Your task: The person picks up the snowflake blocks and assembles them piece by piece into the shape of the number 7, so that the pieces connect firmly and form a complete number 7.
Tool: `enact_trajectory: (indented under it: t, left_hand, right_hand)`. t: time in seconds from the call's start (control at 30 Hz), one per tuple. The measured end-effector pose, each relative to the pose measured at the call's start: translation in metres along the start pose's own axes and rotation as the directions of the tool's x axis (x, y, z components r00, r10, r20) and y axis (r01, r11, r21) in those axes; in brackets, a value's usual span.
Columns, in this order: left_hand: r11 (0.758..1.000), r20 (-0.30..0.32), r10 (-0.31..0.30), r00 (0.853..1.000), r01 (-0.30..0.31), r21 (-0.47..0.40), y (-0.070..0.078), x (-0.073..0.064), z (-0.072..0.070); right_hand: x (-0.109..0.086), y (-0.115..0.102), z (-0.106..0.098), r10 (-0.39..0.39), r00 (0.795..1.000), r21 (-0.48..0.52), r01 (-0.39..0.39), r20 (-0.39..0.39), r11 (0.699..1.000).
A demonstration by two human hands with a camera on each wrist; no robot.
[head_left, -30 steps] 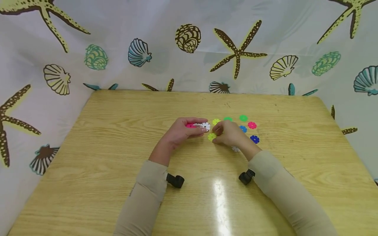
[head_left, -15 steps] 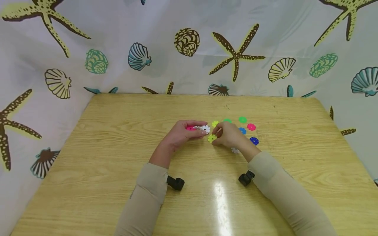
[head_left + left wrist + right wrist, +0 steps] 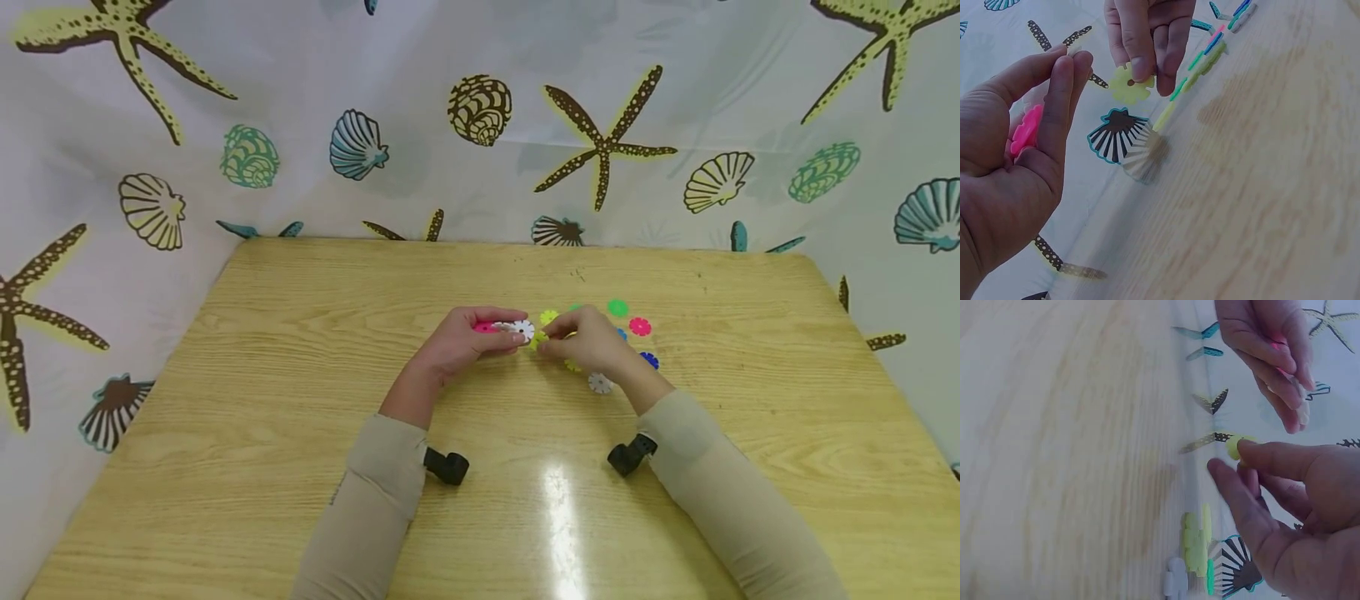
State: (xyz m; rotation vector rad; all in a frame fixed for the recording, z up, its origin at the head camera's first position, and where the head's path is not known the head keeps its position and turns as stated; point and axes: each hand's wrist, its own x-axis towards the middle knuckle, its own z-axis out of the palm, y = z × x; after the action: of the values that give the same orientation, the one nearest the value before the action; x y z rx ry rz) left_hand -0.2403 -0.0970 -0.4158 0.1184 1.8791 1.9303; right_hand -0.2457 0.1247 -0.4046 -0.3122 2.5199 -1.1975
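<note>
My left hand (image 3: pixel 457 346) holds a pink notched plastic disc (image 3: pixel 486 327) and a white notched disc (image 3: pixel 523 332) that appear joined, the white one at the fingertips. Close beside it, my right hand (image 3: pixel 592 343) pinches a yellow notched disc (image 3: pixel 1127 89) between thumb and fingers. This yellow disc is up off the table, near the white disc; in the right wrist view a small gap shows between them. Fingers hide part of the pink disc (image 3: pixel 1027 131) in the left wrist view.
More notched discs lie on the wooden table (image 3: pixel 262 417) around the right hand: yellow (image 3: pixel 550 317), green (image 3: pixel 618 307), pink (image 3: pixel 640 326), dark blue (image 3: pixel 650 360) and white (image 3: pixel 600 383). Behind the table hangs a shell-patterned cloth (image 3: pixel 420 158).
The right fingers have turned the yellow disc and brought it closer to the white disc. Another yellow disc on the table has come into view under the right hand. The left hand keeps its hold.
</note>
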Motion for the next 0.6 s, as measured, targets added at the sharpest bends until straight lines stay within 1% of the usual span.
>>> enact_trajectory:
  t: [0.13, 0.23, 0.4, 0.6]
  left_hand:
    - [1.0, -0.004, -0.003, 1.0, 0.003, -0.003, -0.0005, -0.0008, 0.0003]
    - [1.0, -0.008, -0.001, 1.0, 0.001, -0.001, -0.001, -0.0006, 0.0003]
    - [1.0, -0.019, -0.002, 1.0, 0.003, 0.009, -0.0014, -0.0011, -0.0004]
    - [1.0, -0.015, 0.004, 1.0, -0.004, 0.027, -0.002, -0.0018, -0.0016]
  right_hand:
    - [-0.0017, 0.0015, -0.0002, 0.0, 1.0, 0.133, -0.002, 0.017, 0.991]
    - [-0.0016, 0.0025, 0.0009, 0.005, 1.0, 0.193, -0.009, 0.019, 0.981]
    - [-0.0035, 0.0043, 0.0016, 0.004, 0.999, 0.305, -0.016, 0.041, 0.952]
    - [-0.0076, 0.0015, 0.0006, 0.01, 1.0, 0.4, -0.019, 0.025, 0.916]
